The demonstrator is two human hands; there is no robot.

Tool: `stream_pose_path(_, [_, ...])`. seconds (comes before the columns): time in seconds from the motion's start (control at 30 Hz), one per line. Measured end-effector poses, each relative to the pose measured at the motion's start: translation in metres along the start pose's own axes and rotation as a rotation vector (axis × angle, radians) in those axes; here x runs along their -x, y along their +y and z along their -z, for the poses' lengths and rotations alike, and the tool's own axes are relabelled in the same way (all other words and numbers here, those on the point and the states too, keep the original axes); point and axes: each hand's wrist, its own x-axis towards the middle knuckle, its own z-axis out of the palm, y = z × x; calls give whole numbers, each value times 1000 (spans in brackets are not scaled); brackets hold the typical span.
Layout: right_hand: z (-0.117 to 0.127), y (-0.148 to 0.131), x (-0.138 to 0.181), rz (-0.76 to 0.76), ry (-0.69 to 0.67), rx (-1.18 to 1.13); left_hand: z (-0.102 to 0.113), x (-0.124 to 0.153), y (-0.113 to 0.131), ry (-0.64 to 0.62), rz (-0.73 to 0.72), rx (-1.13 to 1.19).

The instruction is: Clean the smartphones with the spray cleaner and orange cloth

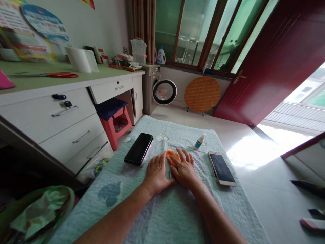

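My left hand (156, 174) curves along the left edge of a pale flat object (168, 169), its thumb across the near end. Most of that object is hidden under my hands, so I cannot tell its kind. An orange cloth (170, 155) lies bunched beneath the fingers of my right hand (186, 169), which presses it down. To the left rests a black smartphone (139, 149), screen up. Beyond my right hand stands a small spray bottle (199, 141) with a white cap. A gold-edged smartphone (222, 168) lies on the right.
A pale blue quilted cloth (162, 217) covers the low table. Left are a white desk (68, 125), a red stool (115, 125) and a waste bin (69, 200). Behind are a washing machine (149, 91) with its door swung out and a round wooden tabletop (202, 93).
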Motion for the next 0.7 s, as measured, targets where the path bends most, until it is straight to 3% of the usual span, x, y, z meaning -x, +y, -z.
stream_pose_path(0.3, [1, -6, 0, 43, 32, -61, 2, 0, 3, -22, 11, -8])
stream_pose_path(0.53, [9, -7, 3, 232, -16, -149, 2, 0, 3, -60, 30, -24])
stream_pose_path(0.7, [5, -4, 2, 117, 59, -59, -2, 1, 1, -23, 13, -11])
